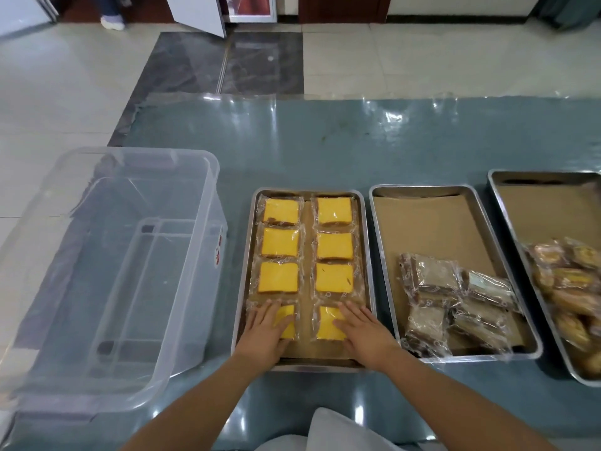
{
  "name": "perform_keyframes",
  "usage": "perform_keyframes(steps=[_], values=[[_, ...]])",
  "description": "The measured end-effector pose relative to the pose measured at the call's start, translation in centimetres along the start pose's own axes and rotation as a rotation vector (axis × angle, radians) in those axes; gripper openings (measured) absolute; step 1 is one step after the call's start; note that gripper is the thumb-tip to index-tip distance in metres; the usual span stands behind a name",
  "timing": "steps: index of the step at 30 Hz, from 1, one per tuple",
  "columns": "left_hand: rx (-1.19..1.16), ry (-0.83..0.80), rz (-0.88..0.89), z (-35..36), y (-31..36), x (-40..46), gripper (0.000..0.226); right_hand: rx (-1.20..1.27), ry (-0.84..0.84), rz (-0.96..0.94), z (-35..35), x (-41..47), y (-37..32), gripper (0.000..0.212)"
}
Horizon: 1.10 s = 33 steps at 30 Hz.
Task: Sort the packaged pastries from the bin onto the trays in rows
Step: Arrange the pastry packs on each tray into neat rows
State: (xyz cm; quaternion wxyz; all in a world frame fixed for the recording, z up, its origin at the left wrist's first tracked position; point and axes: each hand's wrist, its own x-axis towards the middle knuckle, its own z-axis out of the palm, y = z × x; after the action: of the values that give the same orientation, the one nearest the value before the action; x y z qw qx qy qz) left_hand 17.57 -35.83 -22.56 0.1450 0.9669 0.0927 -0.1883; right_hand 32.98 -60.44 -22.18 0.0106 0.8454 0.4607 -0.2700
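A steel tray (pixel 242 281) in front of me holds several yellow packaged cakes in two columns. My left hand (pixel 265 330) lies flat with straight fingers on the nearest left cake (pixel 287 322). My right hand (pixel 364 333) lies flat on the nearest right cake (pixel 327 323). The clear plastic bin (pixel 107 271) at the left has nothing visible in it. A second tray (pixel 432 219) to the right carries a loose heap of brown packaged pastries (pixel 455 301). A third tray (pixel 507 196) at the far right holds golden packaged pastries (pixel 572 288).
The table (pixel 325 148) is covered in teal cloth under clear plastic film. Tiled floor lies beyond the far edge. A person's shoe (pixel 112 21) shows at the top left. The far halves of the second and third trays show only brown paper lining.
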Motion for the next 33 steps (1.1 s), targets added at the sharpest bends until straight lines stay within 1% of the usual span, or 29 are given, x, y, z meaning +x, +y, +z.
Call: perform_keyframes(steps=[3,6,8,10,14,17,18,20,21,23,24,25,26,27,31,33], values=[[-0.012,0.032,0.104,-1.3,2.0,1.6,0.042,0.044,0.113,-0.02,-2.1,0.0,1.1,0.043],[-0.057,0.071,0.089,-2.9,5.2,3.6,0.032,0.082,0.234,-0.022,-4.1,-0.9,3.6,0.039],[-0.029,0.128,0.094,-3.6,7.6,5.2,0.028,0.07,0.288,-0.015,-5.3,-1.7,6.0,0.037],[-0.018,0.157,0.102,-4.0,10.2,6.9,0.032,0.065,0.34,-0.003,-6.1,-2.5,9.0,0.035],[0.023,0.131,0.076,-4.2,16.2,10.5,0.048,0.081,0.471,-0.009,-7.3,-4.8,16.2,0.023],[-0.002,0.149,0.08,-4.3,21.3,13.1,0.047,0.089,0.606,-0.022,-7.2,-6.9,22.2,0.01],[-0.02,0.162,0.079,-4.3,23.0,13.8,0.045,0.102,0.614,-0.012,-7.0,-7.8,24.2,0.009],[-0.06,0.191,0.053,-4.5,26.3,15.3,0.043,0.12,0.567,0.021,-6.7,-9.4,28.0,0.017],[-0.078,0.207,0.04,-4.6,27.7,16.1,0.041,0.128,0.501,0.042,-6.5,-10.1,29.6,0.026],[-0.089,0.196,0.047,-4.9,30.3,17.6,0.042,0.138,0.296,0.079,-6.2,-11.3,32.4,0.052],[-0.072,0.157,0.059,-4.9,31.3,18.3,0.045,0.149,0.191,0.095,-6.1,-11.7,33.3,0.064],[-0.049,0.105,0.062,-4.9,32.2,18.9,0.05,0.154,0.107,0.106,-6.1,-12.1,34.1,0.073],[-0.031,0.05,0.053,-4.8,32.9,19.4,0.054,0.151,0.047,0.114,-6.0,-12.3,34.7,0.074],[-0.018,0.002,0.037,-4.7,33.4,19.9,0.057,0.145,0.006,0.119,-6.0,-12.3,35.2,0.07],[0.079,-0.129,0.008,-4.5,34.1,21.8,0.059,0.139,-0.096,0.086,-7.3,-10.8,36.1,0.05],[0.117,-0.16,-0.006,-4.6,33.8,22.7,0.058,0.171,-0.144,0.066,-8.9,-9.6,36.1,0.036]])
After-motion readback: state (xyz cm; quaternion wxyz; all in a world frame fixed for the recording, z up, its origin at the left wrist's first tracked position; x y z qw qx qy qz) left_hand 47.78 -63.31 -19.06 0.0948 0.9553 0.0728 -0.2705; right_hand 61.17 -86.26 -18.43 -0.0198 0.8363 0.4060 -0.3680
